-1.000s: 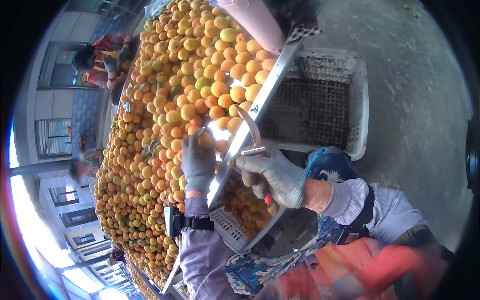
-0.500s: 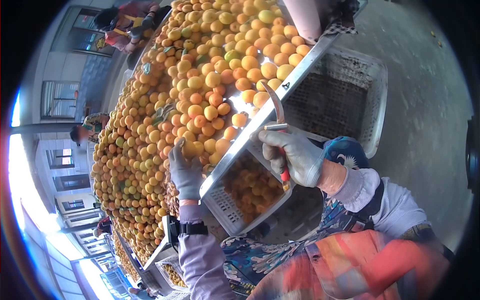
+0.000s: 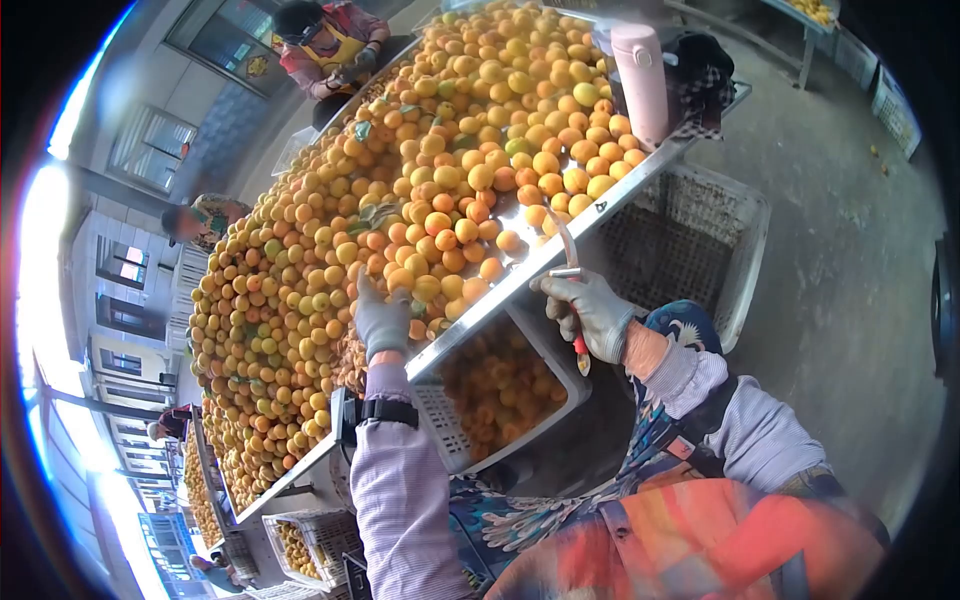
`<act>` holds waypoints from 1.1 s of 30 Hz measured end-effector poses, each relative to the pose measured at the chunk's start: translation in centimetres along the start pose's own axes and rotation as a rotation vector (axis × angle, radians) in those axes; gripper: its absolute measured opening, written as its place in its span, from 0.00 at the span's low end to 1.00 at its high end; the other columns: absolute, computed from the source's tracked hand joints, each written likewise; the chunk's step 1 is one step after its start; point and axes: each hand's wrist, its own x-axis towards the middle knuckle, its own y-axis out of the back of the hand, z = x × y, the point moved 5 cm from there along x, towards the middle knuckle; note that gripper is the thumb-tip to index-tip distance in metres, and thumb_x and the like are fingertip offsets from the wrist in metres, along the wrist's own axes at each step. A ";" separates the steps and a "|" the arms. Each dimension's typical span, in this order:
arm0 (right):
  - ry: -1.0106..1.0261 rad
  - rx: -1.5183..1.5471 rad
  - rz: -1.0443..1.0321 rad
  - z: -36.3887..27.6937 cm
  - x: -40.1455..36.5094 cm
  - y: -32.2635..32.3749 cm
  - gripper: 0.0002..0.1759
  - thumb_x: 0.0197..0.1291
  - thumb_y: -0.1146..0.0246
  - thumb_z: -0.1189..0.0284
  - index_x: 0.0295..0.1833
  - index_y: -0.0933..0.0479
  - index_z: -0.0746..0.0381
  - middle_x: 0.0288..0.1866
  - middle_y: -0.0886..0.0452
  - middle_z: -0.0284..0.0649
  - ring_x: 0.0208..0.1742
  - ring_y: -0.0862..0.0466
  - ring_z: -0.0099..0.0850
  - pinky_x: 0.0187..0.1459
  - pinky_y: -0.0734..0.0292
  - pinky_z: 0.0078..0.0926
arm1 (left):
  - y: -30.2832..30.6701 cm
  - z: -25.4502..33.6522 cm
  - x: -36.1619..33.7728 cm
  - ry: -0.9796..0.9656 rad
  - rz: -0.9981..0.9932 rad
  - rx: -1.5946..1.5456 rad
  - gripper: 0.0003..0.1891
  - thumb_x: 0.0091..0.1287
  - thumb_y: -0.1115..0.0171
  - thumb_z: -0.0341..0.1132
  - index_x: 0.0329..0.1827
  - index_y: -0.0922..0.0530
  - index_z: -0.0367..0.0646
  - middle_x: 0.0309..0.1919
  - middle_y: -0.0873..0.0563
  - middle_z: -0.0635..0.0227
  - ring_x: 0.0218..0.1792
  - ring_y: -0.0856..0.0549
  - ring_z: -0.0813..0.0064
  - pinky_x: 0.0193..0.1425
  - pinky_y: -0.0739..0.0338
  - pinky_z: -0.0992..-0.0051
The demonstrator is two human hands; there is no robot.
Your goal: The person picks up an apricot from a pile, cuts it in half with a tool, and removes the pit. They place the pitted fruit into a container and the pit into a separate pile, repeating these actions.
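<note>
Both hands wear gray gloves. Left hand (image 3: 382,318) is at the front of the big pile of fruit (image 3: 470,228), with its fingers pointing up along the pile and its thumb a bit apart from them. I cannot tell if it pinches a fruit or just touches some. Right hand (image 3: 597,315) is closed around the red handle of a knife (image 3: 580,345), with its thumb up by the metal part. The curved blade sticks up past the thumb, by the bright edge of the table (image 3: 530,268). The fruit is yellow and orange, with a few green ones, and it covers much of the table. Some leaves (image 3: 376,217) lie on the pile. A pink bottle (image 3: 641,88) stands near the table edge, next to a dark cloth (image 3: 703,85) with checks on it. Below the edge, between the two arms, is a white crate (image 3: 440,425) with fruit in it. A second crate (image 3: 752,225), with a dark, dirty inside, is on the floor past the right hand. Across the pile, a worker (image 3: 325,50) in red and yellow has both hands together. One more person (image 3: 215,218) is farther down that side. Black bands go around both of the near arms.
</note>
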 end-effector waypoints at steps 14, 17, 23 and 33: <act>-0.216 -0.350 -0.202 6.9 -4.0 -3.7 0.10 0.62 0.36 0.67 0.45 0.23 0.59 0.26 0.25 0.32 0.18 0.30 0.15 0.17 0.38 0.13 | -0.4 -3.4 -19.2 0.334 -0.465 -1.959 0.27 0.64 0.39 0.26 0.68 0.33 0.40 0.60 0.24 0.64 0.58 0.23 0.68 0.61 0.27 0.73; -0.135 -0.621 -0.300 8.2 -6.1 -5.2 0.10 0.64 0.39 0.67 0.48 0.23 0.58 0.26 0.24 0.30 0.19 0.30 0.14 0.20 0.36 0.13 | 0.2 -2.2 -22.1 0.110 -0.378 -1.730 0.30 0.63 0.36 0.25 0.70 0.35 0.42 0.58 0.24 0.62 0.58 0.22 0.68 0.59 0.26 0.74; 0.005 -0.741 -0.419 9.2 -8.2 -6.7 0.09 0.63 0.38 0.69 0.46 0.24 0.61 0.28 0.25 0.27 0.26 0.27 0.14 0.27 0.32 0.13 | 1.2 -2.1 -26.1 0.319 -0.376 -1.852 0.30 0.66 0.36 0.31 0.70 0.36 0.43 0.56 0.24 0.62 0.55 0.21 0.66 0.57 0.24 0.71; 0.042 -0.855 -0.419 11.2 -9.7 -6.6 0.08 0.59 0.40 0.70 0.41 0.24 0.63 0.24 0.24 0.29 0.19 0.27 0.19 0.21 0.34 0.21 | 0.5 -3.3 -27.6 0.224 -0.421 -1.759 0.29 0.67 0.38 0.28 0.70 0.36 0.39 0.54 0.22 0.61 0.51 0.17 0.68 0.57 0.22 0.74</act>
